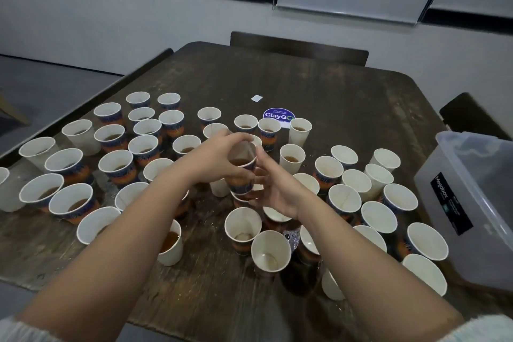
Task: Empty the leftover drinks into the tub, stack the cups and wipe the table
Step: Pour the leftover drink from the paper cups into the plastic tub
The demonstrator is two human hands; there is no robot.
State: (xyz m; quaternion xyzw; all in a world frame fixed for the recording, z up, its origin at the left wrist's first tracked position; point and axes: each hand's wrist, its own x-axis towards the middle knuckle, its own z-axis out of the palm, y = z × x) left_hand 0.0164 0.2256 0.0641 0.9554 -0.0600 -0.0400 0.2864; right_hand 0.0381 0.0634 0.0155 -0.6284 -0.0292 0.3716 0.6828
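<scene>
The left hand point(213, 157) holds a cup point(242, 172) of brown drink above the middle of the table point(319, 86), the right hand point(277, 189) open beside it, many cups all around and the tub point(472, 203) far right.

A: What is the counter point(319, 97) made of?
B: Dark wood with a rough, worn, matt grain, and wet glossy patches near the middle

A: And the cups?
B: Paper. A plain cup point(299, 130) is matt off-white; the printed cup point(241, 172) in the left hand point(213, 158) has a blue and orange wrap with a slight sheen

A: The tub point(472, 203)?
B: Translucent smooth plastic, slightly glossy, with a black label. A round purple sticker point(278, 116) on the wood looks smooth and shiny
</scene>
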